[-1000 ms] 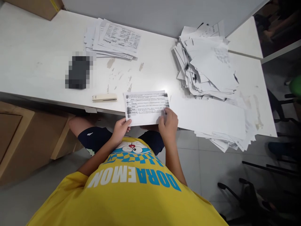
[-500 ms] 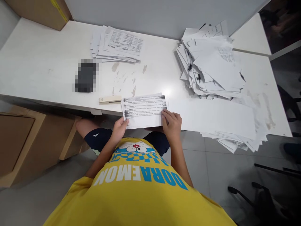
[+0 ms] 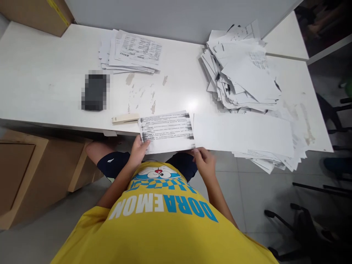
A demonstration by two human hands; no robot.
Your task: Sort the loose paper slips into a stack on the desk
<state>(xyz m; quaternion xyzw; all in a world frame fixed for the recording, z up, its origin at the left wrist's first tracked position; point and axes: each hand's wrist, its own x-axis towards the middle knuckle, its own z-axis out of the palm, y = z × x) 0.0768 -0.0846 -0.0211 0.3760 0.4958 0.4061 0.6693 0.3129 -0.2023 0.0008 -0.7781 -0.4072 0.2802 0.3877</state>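
A small stack of printed paper sheets point(image 3: 167, 132), with dark smudges along its sides, juts over the table's front edge. My left hand point(image 3: 139, 148) is closed on its lower left corner, thumb on top and fingers underneath. At the lower right corner, my right hand point(image 3: 204, 159) pinches the edge between thumb and fingertips. Just left of the sheets lies a long, narrow cream object point(image 3: 125, 118), which looks like a stapler. To their right, blank-faced papers point(image 3: 242, 132) spread along the table edge, some hanging over it.
A tall messy paper pile point(image 3: 244, 73) stands at the back right of the white table point(image 3: 176, 88). A neater printed stack point(image 3: 140, 51) lies at the back left, near a blurred dark object point(image 3: 95, 91). Cardboard boxes point(image 3: 52, 165) stand at the lower left.
My right hand has slid from the right side of the sheets down to their lower right corner. My left hand keeps its hold. The view has shifted slightly.
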